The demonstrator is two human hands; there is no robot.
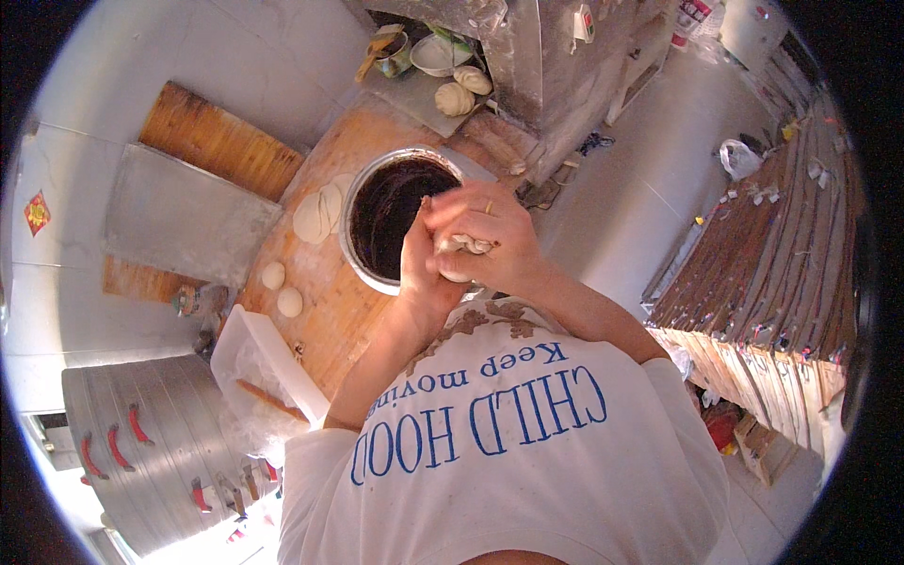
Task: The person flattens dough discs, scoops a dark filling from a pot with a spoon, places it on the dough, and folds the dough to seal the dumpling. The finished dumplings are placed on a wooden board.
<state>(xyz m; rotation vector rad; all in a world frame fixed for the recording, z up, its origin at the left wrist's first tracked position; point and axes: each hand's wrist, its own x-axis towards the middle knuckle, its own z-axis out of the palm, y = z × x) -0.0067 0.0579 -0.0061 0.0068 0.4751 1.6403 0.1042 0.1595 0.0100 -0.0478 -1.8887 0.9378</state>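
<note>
A piece of white dough (pixel 455 267), pleated on top, sits between my two hands. My left hand (pixel 426 272) cups it from the left, with a dark smear on the raised thumb. My right hand (pixel 494 229), wearing a ring, wraps over it from the right. Both hands are over the right edge of a round metal pot (pixel 344 244) lined with dark paste (pixel 395 212). Flat dough rounds (pixel 314 215) overlap left of the pot. Two dough balls (pixel 273 275) lie farther left on the wooden worktop (pixel 339 311). How far the dough is closed around anything is hidden.
Beyond the pot, two twisted buns (pixel 454 99) rest on a grey board near a white bowl (pixel 439 55) and a cup with a brush (pixel 393 53). A white plastic bin (pixel 265 339) stands at the worktop's near left. Metal equipment (pixel 519 70) rises at the far right.
</note>
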